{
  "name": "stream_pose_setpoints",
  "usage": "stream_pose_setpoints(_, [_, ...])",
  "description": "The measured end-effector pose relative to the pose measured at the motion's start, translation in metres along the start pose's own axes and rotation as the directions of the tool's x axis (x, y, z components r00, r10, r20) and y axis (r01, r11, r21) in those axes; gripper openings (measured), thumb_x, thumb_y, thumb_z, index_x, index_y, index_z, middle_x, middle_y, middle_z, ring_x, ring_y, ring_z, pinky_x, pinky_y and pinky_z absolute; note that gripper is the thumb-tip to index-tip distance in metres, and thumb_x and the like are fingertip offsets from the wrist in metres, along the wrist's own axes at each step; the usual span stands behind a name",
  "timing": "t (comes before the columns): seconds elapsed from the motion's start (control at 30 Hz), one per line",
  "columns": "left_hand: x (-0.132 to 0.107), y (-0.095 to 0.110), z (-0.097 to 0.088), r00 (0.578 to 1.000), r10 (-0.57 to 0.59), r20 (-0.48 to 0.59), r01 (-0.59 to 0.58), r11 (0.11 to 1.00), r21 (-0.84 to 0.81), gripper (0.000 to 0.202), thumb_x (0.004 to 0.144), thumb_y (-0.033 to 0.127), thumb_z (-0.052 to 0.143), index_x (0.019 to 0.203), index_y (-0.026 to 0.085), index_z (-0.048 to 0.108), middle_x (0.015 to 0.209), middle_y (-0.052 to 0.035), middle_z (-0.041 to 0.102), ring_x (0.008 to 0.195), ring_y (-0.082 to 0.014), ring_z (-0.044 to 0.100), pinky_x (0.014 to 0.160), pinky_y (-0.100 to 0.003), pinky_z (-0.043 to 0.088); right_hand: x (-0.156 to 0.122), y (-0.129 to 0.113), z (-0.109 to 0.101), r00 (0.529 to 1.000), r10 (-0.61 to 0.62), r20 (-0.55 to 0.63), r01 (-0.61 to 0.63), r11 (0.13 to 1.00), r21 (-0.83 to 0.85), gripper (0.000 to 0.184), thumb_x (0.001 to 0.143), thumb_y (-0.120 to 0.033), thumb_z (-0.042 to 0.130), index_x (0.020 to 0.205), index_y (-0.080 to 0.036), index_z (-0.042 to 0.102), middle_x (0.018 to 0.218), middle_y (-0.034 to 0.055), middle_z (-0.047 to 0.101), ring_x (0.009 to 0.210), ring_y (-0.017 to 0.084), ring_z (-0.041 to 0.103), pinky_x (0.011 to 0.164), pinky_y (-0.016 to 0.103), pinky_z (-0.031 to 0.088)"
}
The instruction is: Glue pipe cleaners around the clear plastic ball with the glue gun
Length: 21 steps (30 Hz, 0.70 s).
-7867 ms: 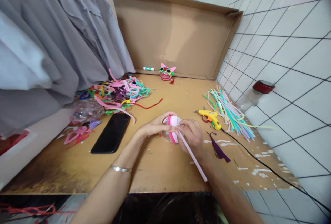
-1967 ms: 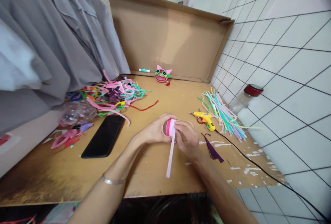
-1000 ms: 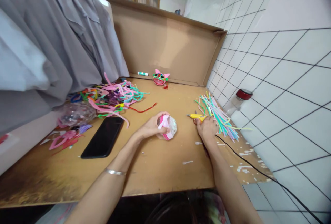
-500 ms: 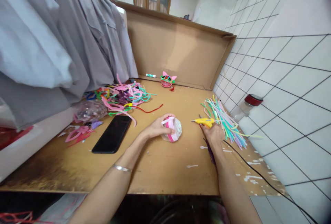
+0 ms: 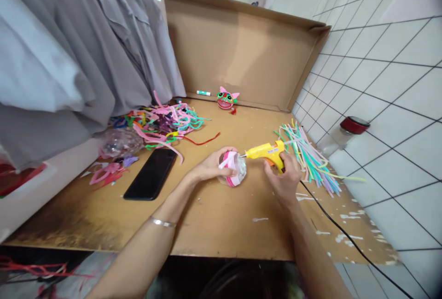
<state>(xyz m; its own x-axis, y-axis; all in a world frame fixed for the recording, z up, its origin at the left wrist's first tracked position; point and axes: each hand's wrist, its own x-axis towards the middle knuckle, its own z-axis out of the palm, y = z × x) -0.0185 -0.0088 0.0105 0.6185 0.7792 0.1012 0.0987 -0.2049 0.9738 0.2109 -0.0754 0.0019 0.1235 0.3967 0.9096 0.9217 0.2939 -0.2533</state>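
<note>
In the head view, my left hand (image 5: 213, 166) is closed around a small round clear piece with pink and white bands (image 5: 235, 170), tilted just above or on the table. My right hand (image 5: 286, 174) grips a yellow glue gun (image 5: 264, 152) by its handle, a pale glue stick jutting from its back. The gun's metal nozzle points left and meets, or nearly meets, the upper rim of the banded piece. Whether glue is coming out is too small to tell.
A black phone (image 5: 151, 174) lies left of my left hand. Tangled pipe cleaners (image 5: 169, 121) pile behind it. Straight pipe cleaners (image 5: 311, 156) lie to the right, near a red-lidded jar (image 5: 340, 135). At the back sit a decorated animal head (image 5: 226, 99) and a glue tube (image 5: 203, 93). A black cord (image 5: 336, 224) trails right.
My right hand has lifted the glue gun, turned it and brought it left, so its nozzle is now at the banded piece. The left hand keeps its hold; the view has shifted slightly.
</note>
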Motion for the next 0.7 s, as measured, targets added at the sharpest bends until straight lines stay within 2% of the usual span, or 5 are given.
stream_pose_setpoints(0.23, [-0.0002, 0.0025, 0.0007, 1.0, 0.005, 0.004, -0.005, 1.0, 0.003, 0.066, 0.057, 0.03, 0.079, 0.117, 0.016, 0.053, 0.099, -0.0023, 0.061, 0.085, -0.0164, 0.055, 0.079, -0.027, 0.046, 0.0008, -0.0007, -0.0022, 0.998, -0.054, 0.017, 0.054, 0.998, -0.008, 0.02, 0.082, -0.03, 0.065, 0.097, -0.02, 0.057, 0.089, 0.0081, 0.064, 0.083, 0.022, 0.063, 0.073, 0.035, 0.053])
stream_pose_setpoints(0.7, [-0.0011, 0.0089, 0.0012, 1.0, 0.003, 0.019, -0.003, 1.0, -0.018, 0.063, 0.057, 0.027, 0.079, 0.114, 0.016, 0.055, 0.096, -0.0015, 0.062, 0.085, -0.0166, 0.057, 0.081, -0.03, 0.049, 0.002, -0.0012, -0.0038, 0.996, -0.079, 0.03, 0.079, 0.997, 0.012, 0.019, 0.081, -0.026, 0.067, 0.096, -0.021, 0.057, 0.086, 0.0055, 0.063, 0.08, 0.02, 0.062, 0.072, 0.034, 0.052])
